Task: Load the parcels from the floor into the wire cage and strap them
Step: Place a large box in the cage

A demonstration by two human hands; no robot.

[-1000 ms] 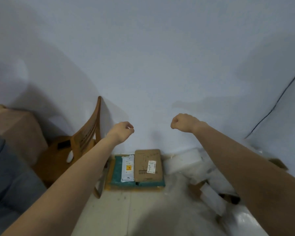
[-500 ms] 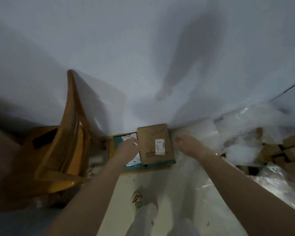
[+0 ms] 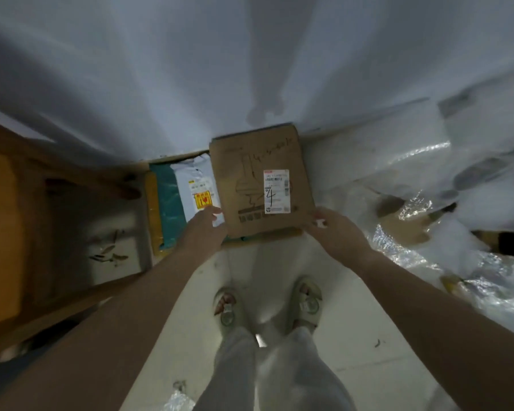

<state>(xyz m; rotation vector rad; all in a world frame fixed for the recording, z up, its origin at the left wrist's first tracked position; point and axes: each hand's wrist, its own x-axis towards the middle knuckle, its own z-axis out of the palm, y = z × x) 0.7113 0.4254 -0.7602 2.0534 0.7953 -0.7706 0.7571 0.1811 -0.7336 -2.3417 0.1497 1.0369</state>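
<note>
Box (image 3: 260,185): flat on the floor stack at the foot of the far wall (image 3: 190,69), label (image 3: 276,191) up. Beneath it, teal parcel (image 3: 166,203); just left, touching, white mailer (image 3: 198,176). Left hand (image 3: 204,229): at near-left corner of box, fingers extended, released. Right hand (image 3: 336,232): at near-right corner, fingertips on the edge; grasp or mere contact not determinable through blur. Further left, wooden chair (image 3: 57,203). Right, crumpled film (image 3: 413,179). Near, sandalled feet (image 3: 309,301) on pale floor (image 3: 368,336).

Single head-worn wide-angle cam. Looks steeply down & fwd toward wall (image 3: 161,69); cardboard parcel (image 3: 258,179) near, mid-frame; wearer's feet (image 3: 307,304) below centre on floor (image 3: 368,315).
</note>
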